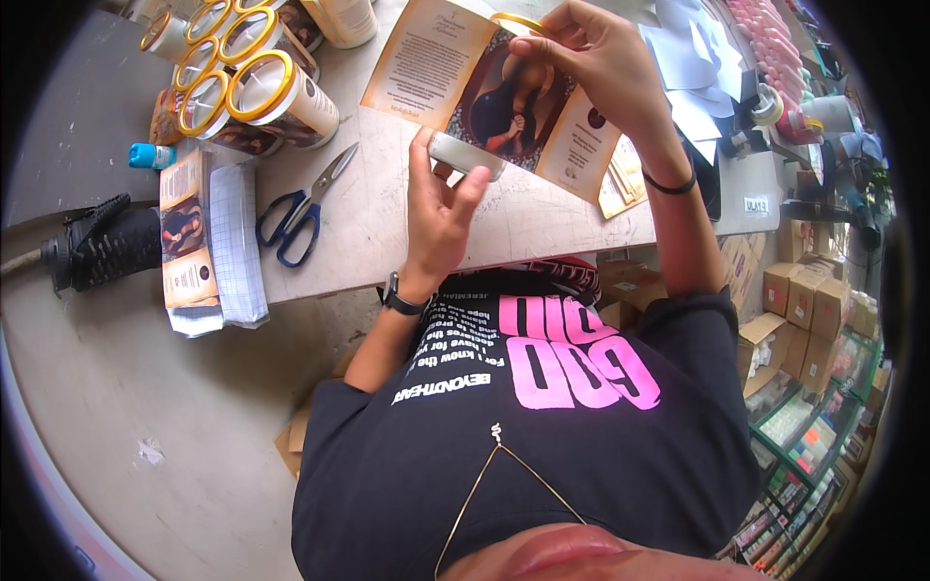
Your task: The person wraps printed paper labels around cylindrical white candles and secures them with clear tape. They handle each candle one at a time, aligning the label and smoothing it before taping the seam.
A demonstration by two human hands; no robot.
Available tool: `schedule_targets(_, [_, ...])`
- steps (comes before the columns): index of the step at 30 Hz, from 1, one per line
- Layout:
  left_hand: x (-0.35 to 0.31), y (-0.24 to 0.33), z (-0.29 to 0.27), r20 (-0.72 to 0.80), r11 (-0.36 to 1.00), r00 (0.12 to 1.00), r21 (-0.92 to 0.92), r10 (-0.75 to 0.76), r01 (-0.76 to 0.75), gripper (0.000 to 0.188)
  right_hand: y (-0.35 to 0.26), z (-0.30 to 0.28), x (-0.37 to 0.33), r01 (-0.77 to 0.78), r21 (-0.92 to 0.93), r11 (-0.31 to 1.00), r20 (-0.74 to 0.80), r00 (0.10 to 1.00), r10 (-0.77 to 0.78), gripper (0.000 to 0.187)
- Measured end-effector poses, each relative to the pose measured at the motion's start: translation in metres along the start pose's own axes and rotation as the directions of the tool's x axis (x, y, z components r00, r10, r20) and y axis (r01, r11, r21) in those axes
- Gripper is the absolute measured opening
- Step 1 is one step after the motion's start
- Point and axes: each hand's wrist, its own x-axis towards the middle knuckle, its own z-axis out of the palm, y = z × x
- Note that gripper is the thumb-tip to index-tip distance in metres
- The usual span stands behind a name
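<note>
Tilted above the table, a white cup (466, 156) with a gold rim (518, 21) is mostly covered by a wide printed label (511, 107). The label bears a portrait in the middle and tan text panels that stick out on both sides. My left hand (441, 208) is closed round the cup's base, fingers on one side and thumb on the other. By the gold rim, my right hand (603, 68) pinches the label's upper edge. Some of its fingertips are hidden behind the label.
Several gold-rimmed white cups (281, 92) stand at the back left. Blue-handled scissors (302, 208) lie open near a stack of labels (189, 237) and a blue cap (152, 156). White paper sheets (683, 73) lie at the right; cardboard boxes (804, 295) are beyond.
</note>
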Motion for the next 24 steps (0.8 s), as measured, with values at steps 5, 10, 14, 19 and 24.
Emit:
schedule_targets(5, [0.02, 0.021, 0.001, -0.03, 0.987, 0.988, 0.062, 0.15, -0.148, 0.066, 0.003, 0.012, -0.02, 0.14, -0.309, 0.941, -0.204, 0.956, -0.209, 0.041])
schedule_targets(10, [0.042, 0.045, -0.017, 0.092, 0.956, 0.992, 0.27, 0.091, -0.113, 0.064, 0.024, 0.013, -0.038, 0.135, -0.139, 0.981, -0.295, 0.94, -0.171, 0.046])
schedule_targets(14, [0.047, 0.049, -0.022, 0.181, 0.948, 0.98, 0.29, 0.082, -0.133, 0.063, 0.035, 0.011, -0.04, 0.109, 0.082, 0.991, -0.202, 0.975, -0.09, 0.052])
schedule_targets(19, [0.053, 0.052, -0.021, 0.227, 0.931, 0.971, 0.336, 0.07, -0.145, 0.068, 0.026, 0.017, -0.05, -0.016, 0.503, 0.864, -0.015, 1.0, 0.027, 0.053])
schedule_targets(24, [0.058, 0.055, -0.02, 0.271, 0.927, 0.961, 0.346, 0.047, -0.142, 0.066, 0.029, 0.016, -0.055, -0.008, 0.512, 0.859, -0.061, 0.997, 0.046, 0.051])
